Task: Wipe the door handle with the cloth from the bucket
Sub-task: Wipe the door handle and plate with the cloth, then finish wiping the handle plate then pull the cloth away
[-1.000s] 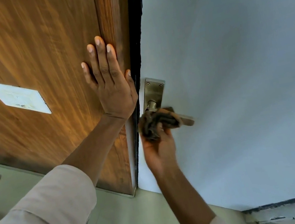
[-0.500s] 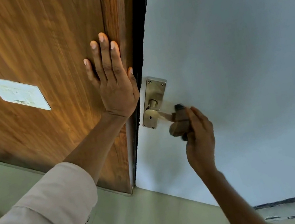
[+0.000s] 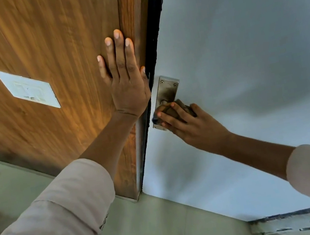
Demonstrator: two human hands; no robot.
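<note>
The door shows glossy brown wood grain; the handle plate is dull brushed metal, smudged dark; the cloth looks coarse brown fabric.

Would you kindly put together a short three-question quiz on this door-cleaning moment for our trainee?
1. True or false: the left hand lies flat on the wooden door.
2. Which hand holds the cloth?
3. The cloth is pressed at: A) the white label, B) the door handle plate, C) the floor.

Key: 1 true; 2 the right hand; 3 B.
</note>
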